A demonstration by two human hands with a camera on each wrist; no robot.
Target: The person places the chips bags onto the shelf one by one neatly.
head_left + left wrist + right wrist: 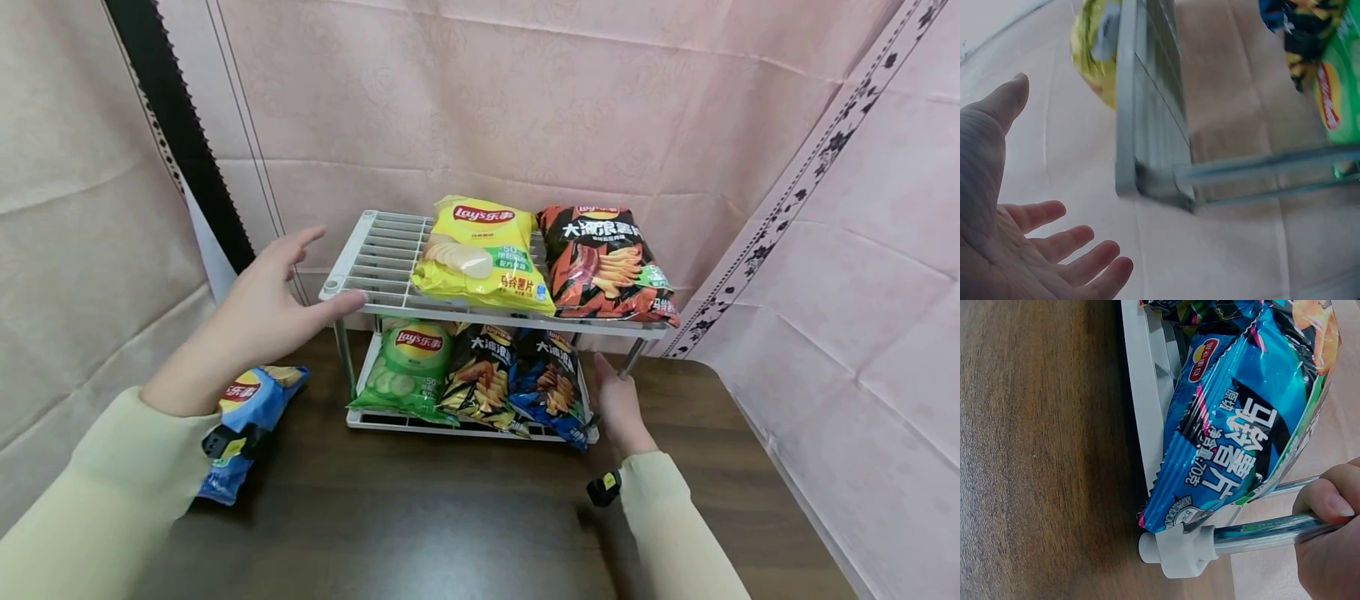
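Note:
A two-tier white shelf rack (348, 271) with metal posts stands on the table. My right hand (619, 410) grips its right front post (1260, 534), thumb curled over the metal. My left hand (258, 312) is beside the upper tier's left corner, fingers spread and holding nothing; the left wrist view shows a gap to the rack. On the upper tier lie a yellow chip bag (480, 254) and a red-and-black chip bag (603, 267). Below them sit a green chip bag (408, 367), a black-and-gold chip bag (483, 375) and a black-and-blue chip bag (551, 383).
A blue chip bag (273, 404) lies on the brown wooden table (420, 517) left of the rack, partly hidden by my left wrist. Pale pink cloth (480, 100) hangs behind the table and along its sides.

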